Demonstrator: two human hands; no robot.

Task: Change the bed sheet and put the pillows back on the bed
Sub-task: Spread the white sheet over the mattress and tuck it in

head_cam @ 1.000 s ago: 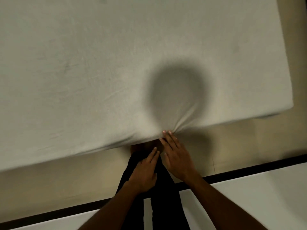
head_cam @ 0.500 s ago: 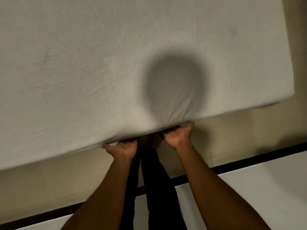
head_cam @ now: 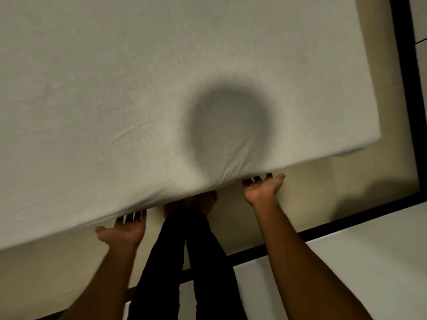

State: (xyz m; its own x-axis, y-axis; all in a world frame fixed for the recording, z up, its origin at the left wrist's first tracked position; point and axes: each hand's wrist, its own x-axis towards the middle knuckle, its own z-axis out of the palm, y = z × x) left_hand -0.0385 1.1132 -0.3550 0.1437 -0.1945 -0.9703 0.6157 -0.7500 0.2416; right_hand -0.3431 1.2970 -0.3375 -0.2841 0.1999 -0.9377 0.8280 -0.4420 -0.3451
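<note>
While palm-up, hands (head_cam: 126, 229) (head_cam: 263, 188) under sheet (head_cam: 138, 88).

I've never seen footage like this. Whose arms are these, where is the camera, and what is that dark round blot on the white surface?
There is no machine here. A person wears one wide-angle camera on the head, looking down, so you see their own arms from above. The big pale surface is a bed covered by a white bed sheet. The dark round blot is most likely the shadow of the person's head. The left hand and right hand are palm up at the bed's near edge, with the fingers slipped beneath it and the thumbs out to the sides. The fingertips are hidden, so what they touch underneath cannot be seen. Between the arms are the person's legs in black trousers, standing on a beige floor. No pillows are in view.
</note>
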